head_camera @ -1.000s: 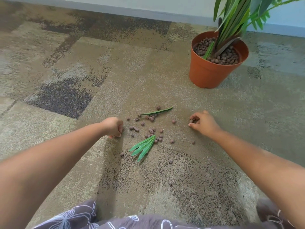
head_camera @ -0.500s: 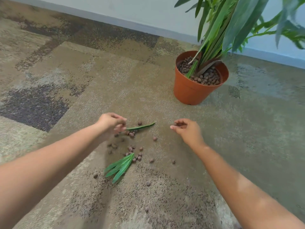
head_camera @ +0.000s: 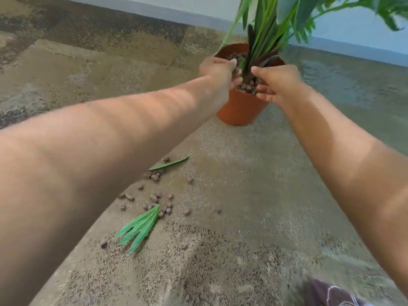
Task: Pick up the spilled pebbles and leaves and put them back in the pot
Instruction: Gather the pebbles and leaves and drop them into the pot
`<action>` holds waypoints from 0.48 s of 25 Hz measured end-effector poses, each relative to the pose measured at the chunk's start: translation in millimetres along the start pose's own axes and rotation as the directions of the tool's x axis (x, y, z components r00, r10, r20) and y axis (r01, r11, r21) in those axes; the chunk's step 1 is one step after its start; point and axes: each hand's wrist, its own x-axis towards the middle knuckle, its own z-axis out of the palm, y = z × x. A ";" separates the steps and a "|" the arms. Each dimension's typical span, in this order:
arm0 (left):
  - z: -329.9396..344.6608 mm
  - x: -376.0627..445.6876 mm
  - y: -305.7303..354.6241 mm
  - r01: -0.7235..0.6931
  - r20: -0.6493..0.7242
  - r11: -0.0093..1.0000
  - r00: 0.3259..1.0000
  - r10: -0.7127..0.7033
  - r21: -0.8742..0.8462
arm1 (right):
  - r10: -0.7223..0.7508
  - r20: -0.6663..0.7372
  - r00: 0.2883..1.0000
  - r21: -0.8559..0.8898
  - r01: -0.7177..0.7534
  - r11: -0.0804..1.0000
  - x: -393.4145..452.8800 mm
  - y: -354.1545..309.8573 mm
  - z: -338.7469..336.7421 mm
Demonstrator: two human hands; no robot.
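Note:
The orange pot (head_camera: 240, 109) with a green plant (head_camera: 267, 29) stands on the carpet near the wall, filled with brown pebbles (head_camera: 248, 86). Both of my hands hover over its rim. My left hand (head_camera: 220, 71) is curled at the pot's left side, with a dark pebble showing at its fingertips. My right hand (head_camera: 278, 82) is over the pot's right side with its fingers loosely apart. Spilled pebbles (head_camera: 156, 197) lie scattered on the carpet below my left forearm. A single leaf (head_camera: 170, 164) and a leaf cluster (head_camera: 141, 226) lie among them.
Patterned brown and grey carpet (head_camera: 242, 217) covers the floor up to a grey skirting and a pale wall (head_camera: 198, 5). Plant fronds hang above my hands. A patch of patterned clothing (head_camera: 326, 294) shows at the bottom right.
Both hands have lifted off the carpet by the spilled pebbles and moved forward to the pot. The view has moved closer to the pot.

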 end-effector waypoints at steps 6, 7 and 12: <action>-9.7 6.7 15.9 -0.063 0.173 0.980 0.985 0.029 0.191 | -0.210 0.013 0.978 -0.460 0.193 0.867 17.6 5.3 8.5; -23.5 9.6 16.9 -0.107 0.178 0.967 0.982 0.066 0.231 | -0.282 -0.017 0.959 -0.483 0.240 0.842 14.3 11.4 8.6; -126.1 17.9 6.9 -0.141 0.045 0.800 0.989 0.142 0.583 | -0.740 0.212 0.639 -0.519 0.715 0.469 -50.7 45.4 46.2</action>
